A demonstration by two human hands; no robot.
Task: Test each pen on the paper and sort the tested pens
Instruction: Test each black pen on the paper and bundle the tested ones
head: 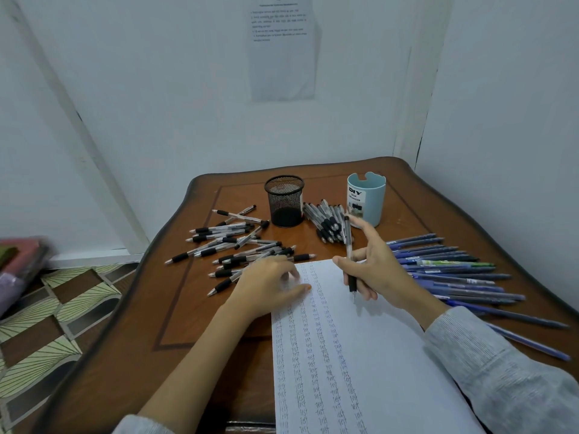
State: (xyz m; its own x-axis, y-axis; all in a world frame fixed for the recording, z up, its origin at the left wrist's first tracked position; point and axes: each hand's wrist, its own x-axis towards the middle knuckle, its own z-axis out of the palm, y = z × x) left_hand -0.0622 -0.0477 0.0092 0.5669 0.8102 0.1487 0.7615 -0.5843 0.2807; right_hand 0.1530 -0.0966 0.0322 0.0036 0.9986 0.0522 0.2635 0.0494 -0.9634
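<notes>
My right hand (377,270) grips a clear pen with a black grip (348,245), tip down just above the white paper (376,355). The paper carries several columns of small handwritten marks. My left hand (269,285) rests on the paper's top left corner, fingers loosely curled, thumb on the sheet. A loose pile of clear black-grip pens (238,245) lies left of the paper. A tighter bundle of the same pens (327,222) lies between the two cups. Blue pens (451,270), with one green among them, lie in a row to the right.
A black mesh cup (285,200) and a light blue desk organizer cup (366,198) stand at the back of the brown wooden table (188,308). A printed sheet (282,48) hangs on the wall. Patterned floor and a pink object (18,264) lie to the left.
</notes>
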